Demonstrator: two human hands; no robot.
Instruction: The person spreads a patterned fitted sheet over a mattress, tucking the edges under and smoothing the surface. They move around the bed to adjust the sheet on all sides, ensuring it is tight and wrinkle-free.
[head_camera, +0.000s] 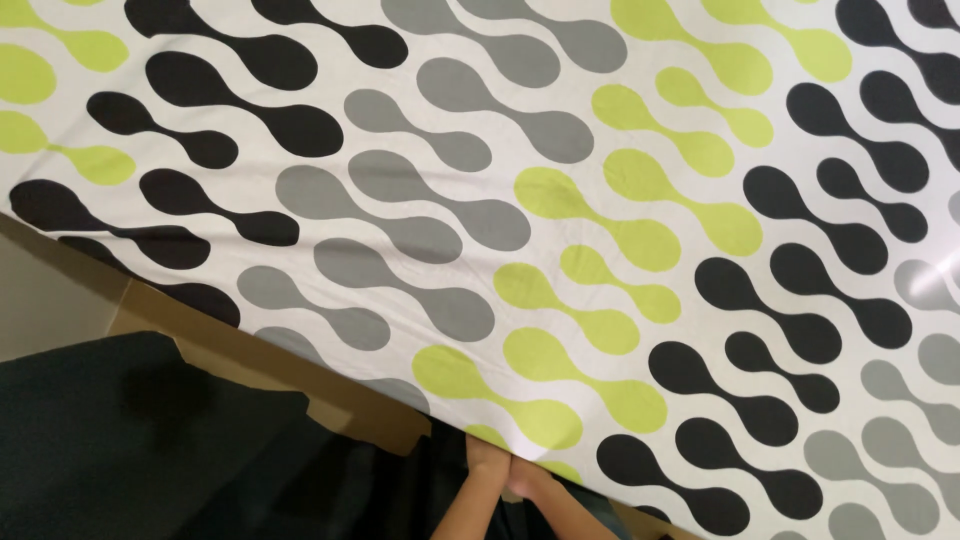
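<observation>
1. Two hands are seen at the bottom edge of the view, side by side and touching: the left hand (487, 462) and the right hand (535, 483), each with a bare forearm running down out of the picture.
2. One patterned sheet (560, 220) is shown, white with rows of black, grey and lime-green dumbbell-shaped blobs; it fills most of the view and is spread flat and smooth.
3. Both hands are placed at the sheet's near hem, where a lime-green blob meets the edge. The fingers are tucked under or hidden behind that hem, so it cannot be told whether they are spread, pressed together or pinching the cloth.
4. One brown cardboard edge (290, 375) is seen just below the sheet's hem, left of the hands, with a notched corner near them.
5. One dark cloth (150, 440) is spread below the cardboard, left of the hands, reaching the bottom-left corner.
6. A pale plain surface (50, 300) is visible above the dark cloth, beside the sheet's slanting hem.
7. The sheet's hem runs diagonally from the left side down to the hands; its other edges lie outside the view.
8. One possible container is counted, the cardboard piece; whether it is a box, and what it holds, cannot be told.
</observation>
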